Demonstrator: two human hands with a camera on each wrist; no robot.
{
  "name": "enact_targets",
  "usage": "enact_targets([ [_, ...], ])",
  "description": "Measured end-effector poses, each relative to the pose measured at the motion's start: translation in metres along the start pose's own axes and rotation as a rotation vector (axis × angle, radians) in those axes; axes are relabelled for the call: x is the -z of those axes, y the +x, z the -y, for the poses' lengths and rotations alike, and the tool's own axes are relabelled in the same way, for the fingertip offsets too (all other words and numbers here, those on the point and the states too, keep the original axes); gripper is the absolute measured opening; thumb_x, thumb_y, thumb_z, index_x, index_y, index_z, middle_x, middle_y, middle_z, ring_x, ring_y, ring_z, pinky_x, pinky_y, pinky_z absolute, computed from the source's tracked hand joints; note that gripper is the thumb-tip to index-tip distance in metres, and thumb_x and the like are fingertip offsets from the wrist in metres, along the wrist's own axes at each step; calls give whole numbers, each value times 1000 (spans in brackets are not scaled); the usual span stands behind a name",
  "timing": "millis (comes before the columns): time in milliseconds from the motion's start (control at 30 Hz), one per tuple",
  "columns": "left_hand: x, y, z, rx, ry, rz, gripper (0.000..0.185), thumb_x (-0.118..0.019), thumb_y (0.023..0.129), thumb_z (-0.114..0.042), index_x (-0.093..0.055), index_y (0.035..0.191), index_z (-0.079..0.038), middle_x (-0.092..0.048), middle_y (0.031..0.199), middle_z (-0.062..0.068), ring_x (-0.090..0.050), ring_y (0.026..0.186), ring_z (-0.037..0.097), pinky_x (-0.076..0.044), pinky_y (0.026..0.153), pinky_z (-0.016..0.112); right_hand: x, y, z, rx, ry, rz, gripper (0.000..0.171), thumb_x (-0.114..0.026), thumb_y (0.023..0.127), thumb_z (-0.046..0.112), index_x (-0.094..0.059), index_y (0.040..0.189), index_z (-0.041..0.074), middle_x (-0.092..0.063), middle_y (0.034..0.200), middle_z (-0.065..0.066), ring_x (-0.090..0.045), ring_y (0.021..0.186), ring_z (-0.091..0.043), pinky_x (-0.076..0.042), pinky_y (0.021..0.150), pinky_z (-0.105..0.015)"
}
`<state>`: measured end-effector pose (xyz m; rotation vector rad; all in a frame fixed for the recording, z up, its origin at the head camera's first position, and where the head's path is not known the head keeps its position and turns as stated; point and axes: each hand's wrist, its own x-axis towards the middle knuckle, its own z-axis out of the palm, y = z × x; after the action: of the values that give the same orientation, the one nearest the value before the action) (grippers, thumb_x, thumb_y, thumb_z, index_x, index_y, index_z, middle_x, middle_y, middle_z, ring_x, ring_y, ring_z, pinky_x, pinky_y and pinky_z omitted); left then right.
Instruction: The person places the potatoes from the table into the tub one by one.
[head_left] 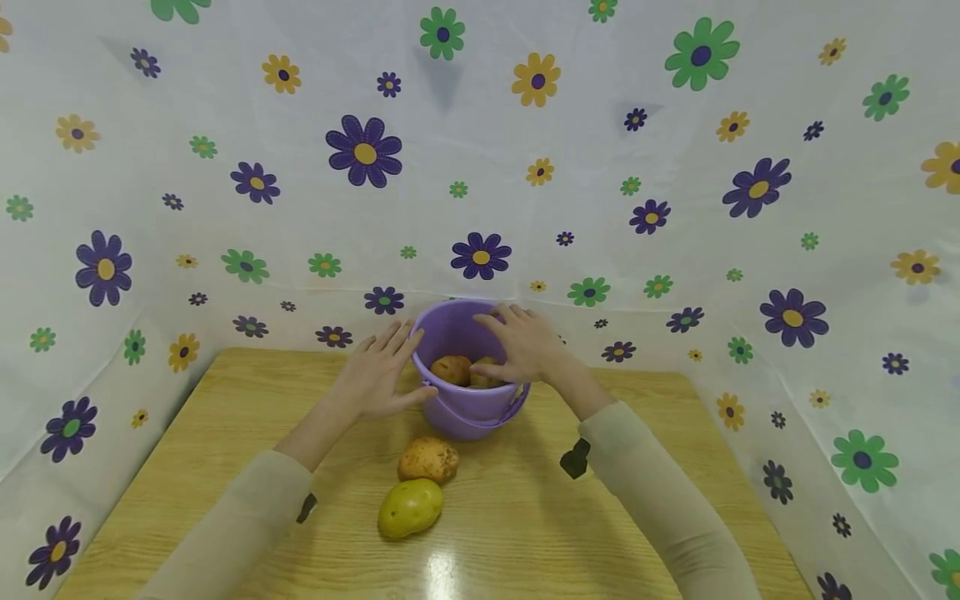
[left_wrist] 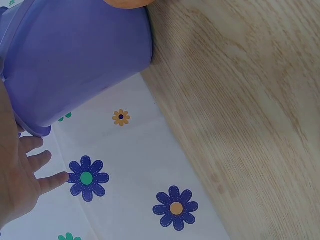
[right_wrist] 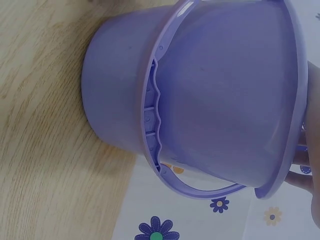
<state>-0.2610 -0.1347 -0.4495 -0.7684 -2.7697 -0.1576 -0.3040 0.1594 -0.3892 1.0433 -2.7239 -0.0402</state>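
Observation:
A purple bucket (head_left: pixel 467 407) stands upright at the back of the table, its handle lowered against the front. Inside it lie a brown potato (head_left: pixel 451 370) and a paler potato (head_left: pixel 486 379), partly behind fingers. My left hand (head_left: pixel 375 379) is at the bucket's left rim with fingers extended and thumb pointing across the front; whether it touches cannot be told. Over the right rim reaches my right hand (head_left: pixel 528 343), fingers spread above the opening and pinching nothing visible. In the right wrist view, the bucket's handle (right_wrist: pixel 150 120) hangs round its side.
In front of the bucket, a rough brown potato (head_left: pixel 427 461) touches a smooth yellow-green potato (head_left: pixel 410 508) on the wooden table (head_left: pixel 510 533). A white flower-print sheet (head_left: pixel 420 217) surrounds the table's back and sides.

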Motion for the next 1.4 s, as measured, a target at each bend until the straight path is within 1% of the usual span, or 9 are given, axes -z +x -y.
enact_targets([
  [267,0,-1,-1,-4,4,-5,102,-51,95,-77,-29,167,-8,-23,176,17,-30,162,40,-41,122,65,3,-7,4,22,-11,-52,87,-61,92,72,-49,157,16,-59,148,-14,-62,133,-36,-55,110,-53],
  [567,2,-3,-2,-6,-2,-7,102,-50,96,-77,-28,167,-7,-23,176,16,-29,162,40,-40,123,65,8,-16,11,43,-1,-110,89,-61,90,74,-49,158,16,-59,149,-13,-59,137,-36,-52,114,-54],
  [833,2,-2,-2,-10,-2,-17,102,-52,95,-76,-27,167,-8,-23,176,16,-29,162,39,-40,123,65,7,-26,16,91,-22,-213,90,-66,87,71,-52,155,14,-61,146,-14,-63,132,-38,-55,109,-57],
  [1000,2,-3,-2,-11,-1,-20,102,-52,95,-76,-28,167,-8,-23,176,16,-30,162,40,-40,123,65,7,-35,21,112,-12,-233,89,-67,87,69,-52,155,14,-61,147,-16,-62,133,-41,-55,107,-58],
  [1200,2,-3,-1,-8,-3,-22,103,-52,95,-76,-27,168,-8,-23,176,16,-30,162,40,-40,123,65,7,-46,28,139,-21,-273,87,-67,87,68,-53,154,14,-62,146,-14,-63,130,-36,-60,101,-54],
  [1300,2,-3,-1,-3,-7,-19,103,-52,95,-76,-25,168,-9,-22,176,16,-28,162,39,-39,123,65,6,-52,31,161,-24,-309,87,-62,90,73,-55,153,13,-63,145,-14,-65,128,-34,-61,99,-53],
  [1400,1,-3,-1,-5,-7,-23,102,-53,96,-75,-26,168,-8,-22,176,16,-29,162,40,-40,122,65,5,-57,34,181,-30,-338,89,-49,94,80,-55,152,13,-63,144,-15,-66,127,-34,-61,101,-52],
])
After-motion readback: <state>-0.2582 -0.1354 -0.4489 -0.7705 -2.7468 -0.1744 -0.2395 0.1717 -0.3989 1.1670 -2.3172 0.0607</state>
